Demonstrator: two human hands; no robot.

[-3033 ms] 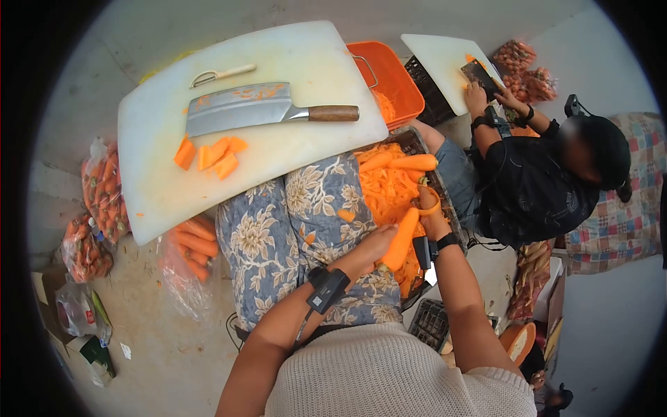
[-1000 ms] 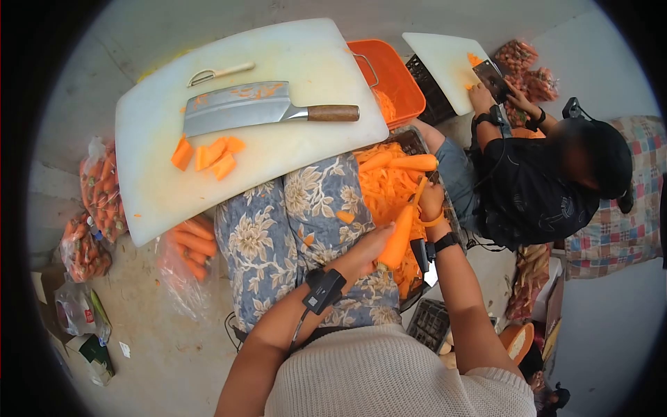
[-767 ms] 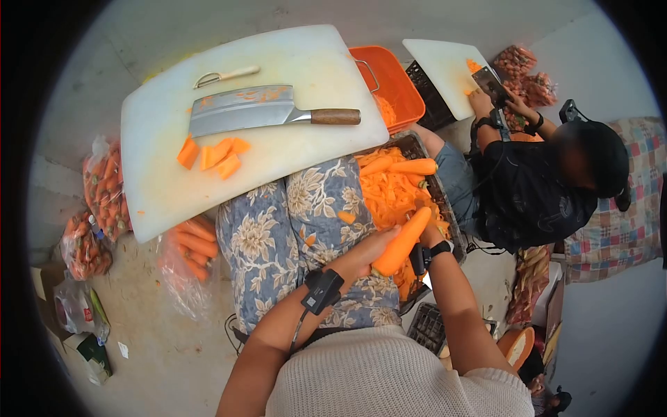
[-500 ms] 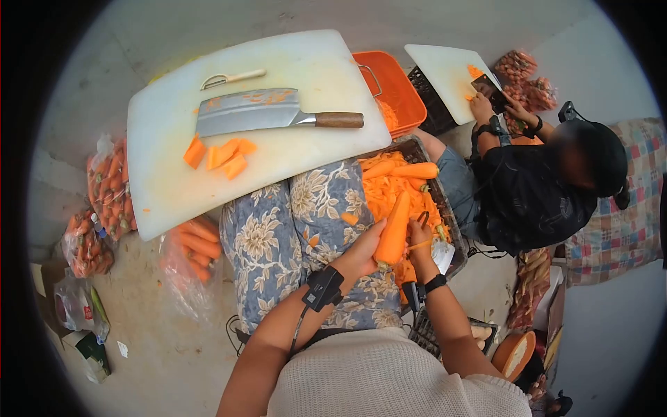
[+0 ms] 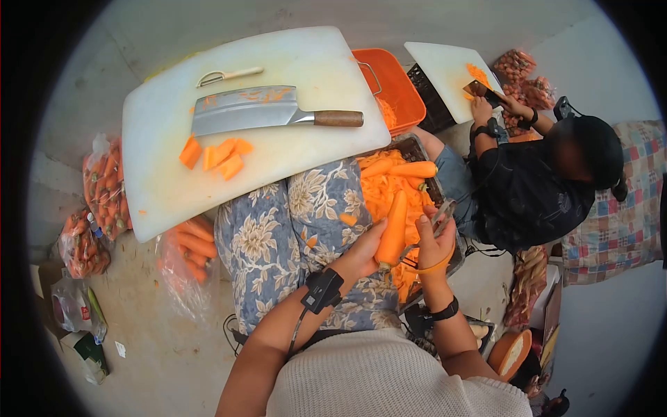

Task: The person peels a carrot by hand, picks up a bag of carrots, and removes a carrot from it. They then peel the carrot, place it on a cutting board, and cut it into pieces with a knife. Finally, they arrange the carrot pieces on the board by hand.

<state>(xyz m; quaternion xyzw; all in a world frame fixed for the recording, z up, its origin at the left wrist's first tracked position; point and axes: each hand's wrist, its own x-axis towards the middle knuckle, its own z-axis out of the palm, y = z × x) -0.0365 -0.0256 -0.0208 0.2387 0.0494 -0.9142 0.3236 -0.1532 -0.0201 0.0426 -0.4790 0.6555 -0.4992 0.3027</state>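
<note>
My left hand [image 5: 365, 250] is wrapped round the lower part of a large peeled carrot [image 5: 393, 229], held tilted over my lap. Just to its right is my right hand [image 5: 435, 250], turned with its palm partly up and gripping a metal peeler [image 5: 443, 215]. An orange strip [image 5: 438, 267], which looks like carrot peel, lies across the base of that hand. Below both hands, a dark crate [image 5: 445, 194] holds a heap of orange peelings and a few whole carrots [image 5: 413, 169].
On the white cutting board [image 5: 319, 62] lie a cleaver [image 5: 246, 110], another peeler [image 5: 240, 73] and several carrot chunks [image 5: 221, 153]. Behind stands an orange tub [image 5: 403, 90]. At right, a co-worker [image 5: 535, 181] cuts on a second board [image 5: 445, 69]. Bagged carrots [image 5: 108, 187] sit at left.
My right hand has moved up and a little right, away from the carrot, and turned its palm more upward. The left hand and carrot stay almost in place.
</note>
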